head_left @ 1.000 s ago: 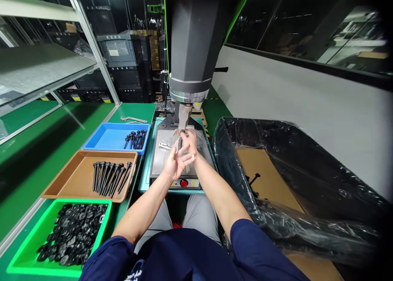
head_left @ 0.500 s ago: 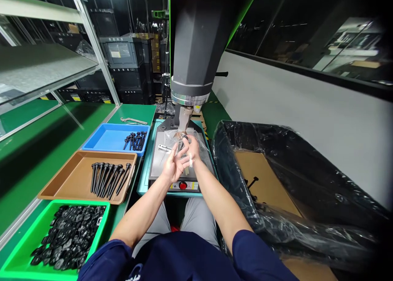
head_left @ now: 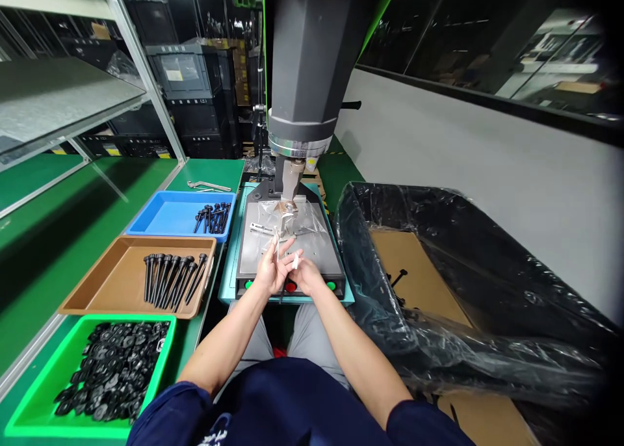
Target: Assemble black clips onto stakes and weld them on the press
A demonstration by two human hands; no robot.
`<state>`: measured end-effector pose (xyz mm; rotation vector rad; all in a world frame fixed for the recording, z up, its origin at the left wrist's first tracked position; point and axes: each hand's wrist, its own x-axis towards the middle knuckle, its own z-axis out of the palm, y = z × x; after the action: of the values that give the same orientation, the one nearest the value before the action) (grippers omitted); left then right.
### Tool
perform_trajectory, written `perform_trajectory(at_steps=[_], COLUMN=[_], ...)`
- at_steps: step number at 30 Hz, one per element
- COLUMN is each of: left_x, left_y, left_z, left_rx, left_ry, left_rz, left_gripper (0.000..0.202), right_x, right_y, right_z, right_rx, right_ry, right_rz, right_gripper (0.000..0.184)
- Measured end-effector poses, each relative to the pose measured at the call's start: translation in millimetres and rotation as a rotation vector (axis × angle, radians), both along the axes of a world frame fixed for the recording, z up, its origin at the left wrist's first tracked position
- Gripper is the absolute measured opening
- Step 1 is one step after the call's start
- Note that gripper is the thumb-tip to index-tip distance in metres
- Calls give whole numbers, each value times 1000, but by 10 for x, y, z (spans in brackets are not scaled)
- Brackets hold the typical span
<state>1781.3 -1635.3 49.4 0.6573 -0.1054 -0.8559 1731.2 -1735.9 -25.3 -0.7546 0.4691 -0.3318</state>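
We compare with half a second ago, and the main change is clear: our right hand (head_left: 308, 278) has left the metal holder (head_left: 286, 207) and come back toward us, to about 6 o'clock from it. Then it was near the tip of the machine (head_left: 307, 75), with a black part at its fingers; now nothing black is seen in the holder.

The black rod (head_left: 283, 295) shows as a narrow dark shape between our hands, over the front edge of the machine. The right hand is narrow, and we judge that its curled fingers hold this rod, although they hide most of it. Our left hand (head_left: 270, 270) is wide, palm up, just beside the right one, at its 9 o'clock. A small white thing (head_left: 295, 261) is at the fingers; we cannot tell what it is.

For the work, we think this means that the holder is free and the rod is now in the hand. More black rods (head_left: 170, 280) lie in the brown tray (head_left: 102, 277) at 9 o'clock, and the plastic-lined box (head_left: 419, 264) stands at 3 o'clock.
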Motion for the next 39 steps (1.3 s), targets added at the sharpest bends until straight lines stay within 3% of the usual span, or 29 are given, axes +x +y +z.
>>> perform_trajectory(at_steps=[6,11,14,16,19,23,27,33,39], left_x=[-29,-52,-106,-199,-421,-673,-678,-538,-540], left_y=[59,133,235,337,506,641,665,767,860], left_z=[-240,-390,-499,-570,-618,-523,-403,-355,-390], left_rx=[53,108,221,398,602,481,534,619,604], left_ry=[29,54,67,41,-176,-588,-933,-1068,-1061], left_rz=[26,67,89,86,14,-129,-27,73,82], left_gripper=[41,32,27,25,28,36,29,31,36], right_x=[-449,-679,-764,-807,-838,-808,-800,-868,-806], right_y=[312,358,321,287,248,249,308,362,452], right_z=[-349,-378,-278,-160,87,438,660,752,794], right_rx=[30,-32,-64,-88,-118,-256,-536,-865,-1063], right_ry=[190,247,221,175,56,-81,-171,-228,-186], right_rz=[205,215,224,215,122,-100,-92,146,55], right_gripper=[32,34,38,41,44,45,38,42,32])
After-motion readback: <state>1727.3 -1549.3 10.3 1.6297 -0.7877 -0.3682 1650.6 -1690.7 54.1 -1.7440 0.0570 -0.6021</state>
